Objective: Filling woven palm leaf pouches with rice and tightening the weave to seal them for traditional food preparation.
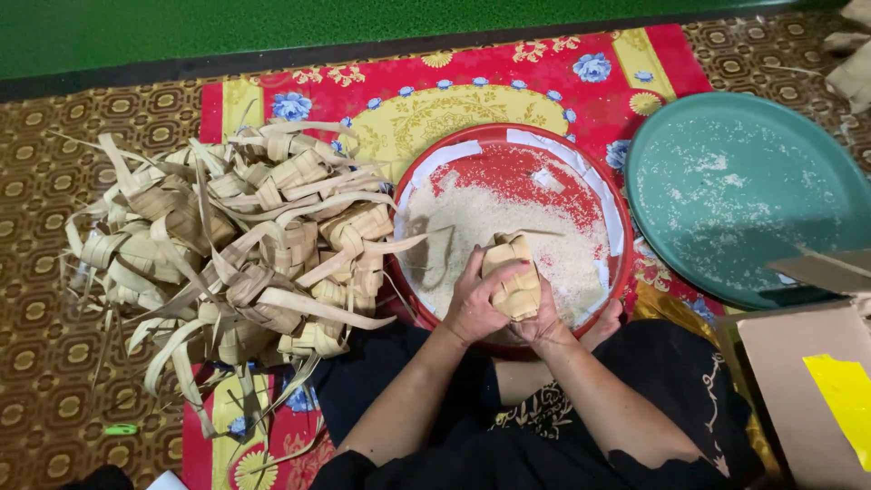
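Woven palm-leaf pouch [513, 275] held w/ both hands over red basin [508, 136] of white rice [481, 227]. Left hand [474, 304] grip wraps pouch's left side, right hand [543, 318] cups it from below. Pile of empty woven pouches [240, 245] lies left of the grip; teal tray [744, 200] to its right, cardboard box [807, 381] lower right.
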